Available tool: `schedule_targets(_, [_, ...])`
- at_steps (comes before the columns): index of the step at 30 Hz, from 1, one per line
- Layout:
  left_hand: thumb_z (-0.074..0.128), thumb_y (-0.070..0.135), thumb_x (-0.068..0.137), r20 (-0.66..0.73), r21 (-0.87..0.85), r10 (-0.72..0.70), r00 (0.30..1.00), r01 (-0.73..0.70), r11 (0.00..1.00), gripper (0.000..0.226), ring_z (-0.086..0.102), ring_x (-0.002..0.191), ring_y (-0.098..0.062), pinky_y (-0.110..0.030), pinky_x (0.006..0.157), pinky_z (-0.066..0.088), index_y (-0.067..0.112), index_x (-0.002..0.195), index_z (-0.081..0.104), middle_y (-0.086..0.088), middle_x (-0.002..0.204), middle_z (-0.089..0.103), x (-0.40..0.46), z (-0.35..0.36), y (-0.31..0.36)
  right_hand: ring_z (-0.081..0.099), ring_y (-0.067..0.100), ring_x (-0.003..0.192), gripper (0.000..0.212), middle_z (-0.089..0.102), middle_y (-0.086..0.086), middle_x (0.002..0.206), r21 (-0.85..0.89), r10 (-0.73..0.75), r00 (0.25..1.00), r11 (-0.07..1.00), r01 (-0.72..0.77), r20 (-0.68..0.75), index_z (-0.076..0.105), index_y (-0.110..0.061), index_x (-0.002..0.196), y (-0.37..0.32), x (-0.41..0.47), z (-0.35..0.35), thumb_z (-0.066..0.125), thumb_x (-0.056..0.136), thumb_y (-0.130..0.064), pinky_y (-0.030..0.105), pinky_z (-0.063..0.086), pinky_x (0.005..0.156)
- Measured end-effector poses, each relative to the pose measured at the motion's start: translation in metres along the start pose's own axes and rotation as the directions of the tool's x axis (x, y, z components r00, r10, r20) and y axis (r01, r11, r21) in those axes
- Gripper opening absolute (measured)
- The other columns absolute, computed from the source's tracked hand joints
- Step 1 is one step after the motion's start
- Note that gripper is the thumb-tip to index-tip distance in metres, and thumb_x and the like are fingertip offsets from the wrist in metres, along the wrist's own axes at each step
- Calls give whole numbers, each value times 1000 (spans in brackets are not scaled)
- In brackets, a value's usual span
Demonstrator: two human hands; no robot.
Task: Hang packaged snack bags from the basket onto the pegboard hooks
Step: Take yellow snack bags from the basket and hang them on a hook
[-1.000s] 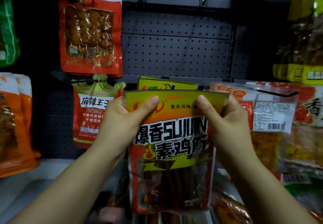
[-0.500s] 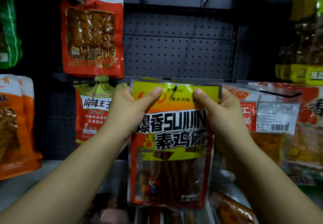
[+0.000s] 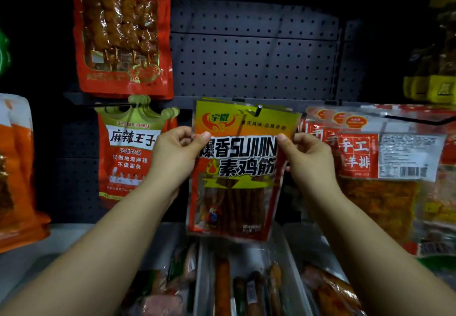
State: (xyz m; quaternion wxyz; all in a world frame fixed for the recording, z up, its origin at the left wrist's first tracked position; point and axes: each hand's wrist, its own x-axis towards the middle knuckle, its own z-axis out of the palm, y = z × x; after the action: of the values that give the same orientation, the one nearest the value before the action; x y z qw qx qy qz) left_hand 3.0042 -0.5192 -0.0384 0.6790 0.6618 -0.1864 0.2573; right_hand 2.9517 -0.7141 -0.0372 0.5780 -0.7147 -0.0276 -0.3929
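Two hands noted, head view: I see my left hand (image 3: 174,154) and right hand (image 3: 309,160) pinching the snack bag (image 3: 238,172) at its side edges, frame centre, its top hole threaded on the hook (image 3: 257,111) of the pegboard (image 3: 254,54).

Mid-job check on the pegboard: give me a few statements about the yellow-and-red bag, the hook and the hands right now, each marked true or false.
1. Both hands grip the yellow-and-red snack bag. True: left hand and right hand pinch its side edges.
2. The hook tip shows through the bag's top hole. True.
3. The bag hangs on the pegboard's upper row. False: it is on the lower row; the bare pegboard panel is above it.
4. The crown-topped bag is right of the held bag. False: it is on its left.
5. The left hand is empty. False: it pinches the bag.
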Motion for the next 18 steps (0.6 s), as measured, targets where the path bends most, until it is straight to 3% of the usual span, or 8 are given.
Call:
schedule_targets(2, [67,23,86,-29,66,3,1000,-1,998,16,60,70,-11,-25,67,46,8,80,65,-4,76,67,9,5,-5,61,29,77,33,68,27,94,-51,3,999,999,-5,-41,64,4,91,5,9,7,62,90,-29,48,51,79])
schedule_targets(6, [67,19,86,-56,95,10,998,-4,995,17,60,67,-10,-26,67,47,21,70,60,2,72,65,21,13,-13,67,30,88,28,70,14,90,-134,24,995,990,-37,-93,66,-8,95,15,26,17,62,90,-36,50,53,83])
schedule_targets(9, [68,20,85,-68,89,-7,998,13,996,14,64,72,-18,-31,70,51,21,73,62,-3,75,69,21,12,-23,66,24,82,28,69,7,86,-154,8,993,988,-26,-118,65,-11,95,22,30,21,62,89,-38,45,55,79])
schedule_targets(11, [69,20,84,-47,65,-28,998,31,997,10,67,70,-14,-27,65,54,22,76,63,0,74,71,13,7,-35,62,15,68,28,65,2,76,-133,-2,993,991,-13,-116,63,-11,92,29,26,21,64,88,-39,34,52,67])
schedule_targets(14, [71,22,82,-10,150,-46,999,47,988,10,65,71,-7,-20,62,48,25,78,63,6,76,69,-5,-5,-60,59,9,60,28,62,-1,70,-55,41,997,997,-45,-63,63,-10,95,47,7,15,68,85,-35,24,47,59])
schedule_targets(16, [71,21,82,3,201,-92,996,89,976,8,65,77,-12,-24,68,49,24,81,64,1,82,69,-17,-12,-78,64,17,67,24,66,8,75,-36,86,996,996,-85,5,63,-10,94,64,-8,11,70,83,-30,28,50,63])
schedule_targets(18, [70,17,82,6,208,-143,990,139,968,8,64,81,-16,-25,70,48,20,83,63,-4,85,68,-31,-15,-91,59,16,63,15,60,7,67,-54,106,994,993,-104,36,62,-13,83,83,-23,9,70,84,-25,24,47,60])
